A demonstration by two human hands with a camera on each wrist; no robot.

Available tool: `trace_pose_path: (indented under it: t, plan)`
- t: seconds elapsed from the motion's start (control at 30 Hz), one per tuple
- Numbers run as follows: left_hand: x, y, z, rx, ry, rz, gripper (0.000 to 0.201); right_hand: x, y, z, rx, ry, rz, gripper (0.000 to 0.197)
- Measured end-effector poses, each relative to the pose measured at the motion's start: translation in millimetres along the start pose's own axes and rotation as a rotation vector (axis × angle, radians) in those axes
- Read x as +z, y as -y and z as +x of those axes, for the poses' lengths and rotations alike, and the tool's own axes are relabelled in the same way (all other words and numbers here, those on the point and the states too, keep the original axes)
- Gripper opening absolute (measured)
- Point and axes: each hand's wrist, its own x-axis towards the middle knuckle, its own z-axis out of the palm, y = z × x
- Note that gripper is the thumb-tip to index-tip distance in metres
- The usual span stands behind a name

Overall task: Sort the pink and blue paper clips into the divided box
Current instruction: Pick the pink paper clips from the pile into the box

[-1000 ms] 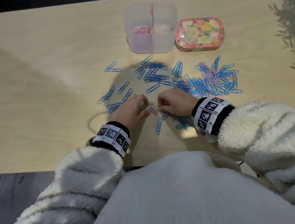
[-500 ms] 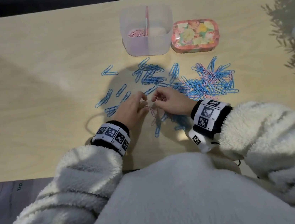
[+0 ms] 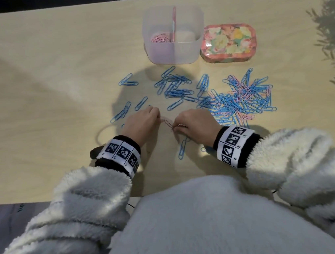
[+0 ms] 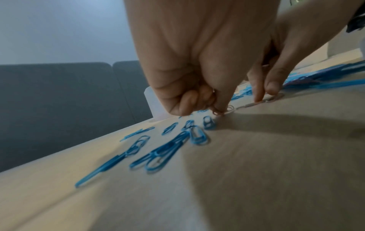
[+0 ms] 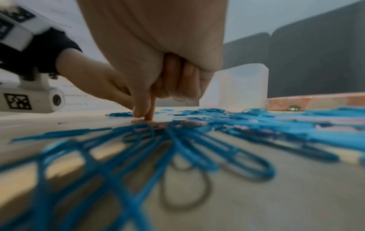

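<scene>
Pale wooden table: both hands, left hand and right hand, pinch linked pink paper clips; light, springy wire, probably best gripped at the loops.

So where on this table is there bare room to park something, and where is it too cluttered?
Bare wood runs wide on the table left of the divided box and the scattered blue clips, and along the near edge left of the left hand. It is crowded right of the right hand, where the mixed clip pile spreads below the floral tin.
</scene>
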Motion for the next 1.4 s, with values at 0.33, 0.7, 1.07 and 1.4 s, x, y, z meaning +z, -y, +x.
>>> trace_pose_path:
  t: [0.33,0.7,1.07,1.4]
  plan:
    - [-53,-2,36,0.008,-0.230,-0.190,0.020,-4,4,8,0.047,0.023,-0.008,0.019]
    - [-137,-15,146,-0.118,-0.231,0.020,0.026,-32,-15,15,0.168,0.161,0.569,0.022]
    - [-95,-6,87,0.241,-0.399,-0.114,0.026,-49,-54,0,0.366,0.048,1.127,0.023]
    - [-7,-13,10,0.227,0.037,-0.086,0.010,-37,-58,-41,0.253,0.013,0.195,0.008]
